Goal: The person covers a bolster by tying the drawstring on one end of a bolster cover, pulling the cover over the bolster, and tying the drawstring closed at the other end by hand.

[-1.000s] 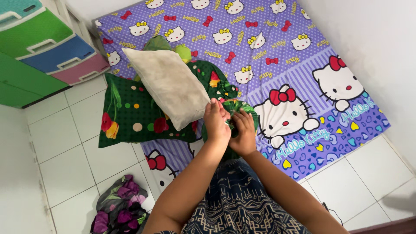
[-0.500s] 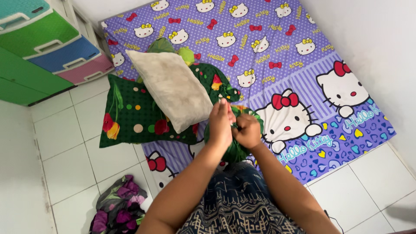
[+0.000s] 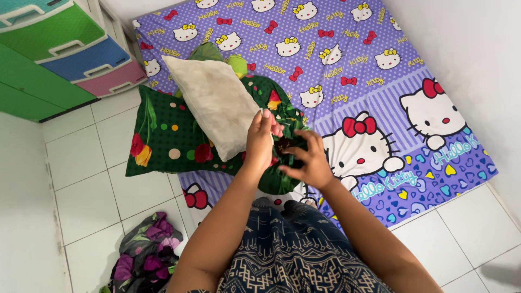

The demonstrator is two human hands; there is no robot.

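Since half a second ago both hands have shifted only slightly, the bunched green cloth still gathered between them. Nearest the camera lies the person's patterned dark garment (image 3: pixel 287 249), with both forearms reaching out over it. To the left, on the white tiled floor (image 3: pixel 87 184), sits a crumpled heap of purple and dark clothes (image 3: pixel 144 255). The left hand (image 3: pixel 261 142) is raised, fingers pinched on the upper edge of a green pillowcase (image 3: pixel 282 157) with red and yellow spots; the right hand (image 3: pixel 306 161) clasps the same bunched cloth from the side, fingers curled around it. That cloth hangs just over the near edge of the purple cartoon-cat mattress sheet (image 3: pixel 380 70). Beyond it a bare off-white pillow (image 3: pixel 214 103) lies slantwise across a green flowered cushion (image 3: pixel 168 135). Farthest off stands a plastic drawer unit (image 3: pixel 65 49) in green, blue and pink. My judgement is that the case's opening is being found and spread; what follows likely calls for parting the edges wide while keeping hold of both.
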